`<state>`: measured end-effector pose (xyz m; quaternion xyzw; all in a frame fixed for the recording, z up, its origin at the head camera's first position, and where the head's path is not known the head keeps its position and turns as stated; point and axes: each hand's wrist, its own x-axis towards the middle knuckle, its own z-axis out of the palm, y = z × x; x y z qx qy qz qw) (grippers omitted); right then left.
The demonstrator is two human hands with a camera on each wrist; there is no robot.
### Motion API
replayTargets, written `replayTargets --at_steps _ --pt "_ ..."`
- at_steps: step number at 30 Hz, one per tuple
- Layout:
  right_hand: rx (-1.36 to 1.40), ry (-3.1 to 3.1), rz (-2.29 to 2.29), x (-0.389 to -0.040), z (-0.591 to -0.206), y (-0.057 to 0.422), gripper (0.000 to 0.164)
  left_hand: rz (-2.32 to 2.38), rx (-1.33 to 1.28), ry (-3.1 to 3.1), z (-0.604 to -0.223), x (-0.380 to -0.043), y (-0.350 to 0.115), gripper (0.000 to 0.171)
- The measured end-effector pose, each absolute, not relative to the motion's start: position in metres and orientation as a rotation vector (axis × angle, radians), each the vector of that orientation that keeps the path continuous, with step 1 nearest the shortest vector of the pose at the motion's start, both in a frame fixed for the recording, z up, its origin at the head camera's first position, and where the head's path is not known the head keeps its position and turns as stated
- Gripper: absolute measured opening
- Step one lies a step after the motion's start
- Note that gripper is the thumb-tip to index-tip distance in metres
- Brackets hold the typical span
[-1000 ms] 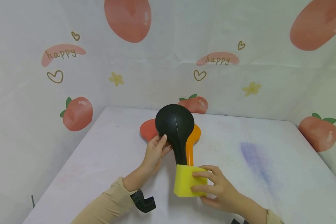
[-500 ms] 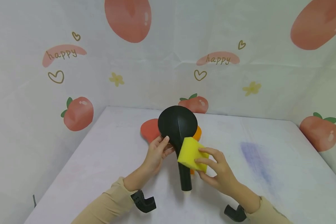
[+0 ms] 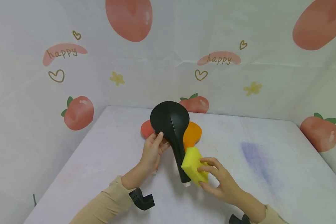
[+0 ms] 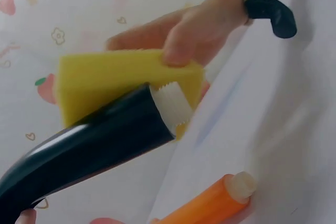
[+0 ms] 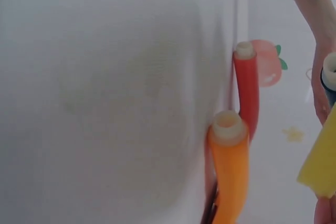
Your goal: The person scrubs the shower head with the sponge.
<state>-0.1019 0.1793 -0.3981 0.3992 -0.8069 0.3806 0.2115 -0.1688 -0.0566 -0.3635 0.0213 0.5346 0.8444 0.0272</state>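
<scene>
My left hand (image 3: 150, 152) grips a black shower head (image 3: 170, 119) near its neck, raised over the table with its round back toward me. Its handle slants down to a white threaded end (image 4: 173, 103). A yellow sponge (image 3: 193, 165) is pinched between the fingers and thumb of my right hand (image 3: 222, 180), and it lies against the lower handle. Behind the black one lie an orange shower head (image 3: 192, 133) and a red shower head (image 3: 147, 129), the red mostly hidden by the black head and my left hand. In the right wrist view the sponge shows only at the edge.
The white table (image 3: 106, 161) bears a purple smudge (image 3: 254, 161) on its right side. White curtain-like walls (image 3: 156, 81) printed with fruit, hearts and "happy" stand behind and at both sides. Black wrist mounts (image 3: 142, 199) sit at both sleeves.
The sponge has gone from the end of the handle up along it, then back down beside the lower part. The black shower head has shifted slightly left, uncovering more of the orange one.
</scene>
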Motion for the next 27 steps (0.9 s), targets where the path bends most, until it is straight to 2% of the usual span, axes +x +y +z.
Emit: replayTargets --at_steps 8,13,16,22,27 --pt "1.178 -2.11 1.028 -0.104 -0.404 0.181 0.027 2.663 -0.007 1.642 -0.354 -0.167 -0.059 0.031" --pt "1.13 -2.08 1.083 -0.109 -0.398 0.174 0.032 2.646 0.043 1.638 -0.356 -0.166 -0.058 0.034" --pt "1.052 -2.134 1.126 -0.112 -0.393 0.17 0.028 2.631 0.085 1.627 -0.36 -0.164 -0.056 0.035" --pt "0.873 -2.171 1.241 -0.119 -0.389 0.161 0.048 2.563 0.169 1.627 -0.367 -0.161 -0.053 0.032" --pt "0.819 -2.132 1.322 -0.122 -0.393 0.158 0.048 2.551 0.226 1.621 -0.37 -0.161 -0.052 0.03"
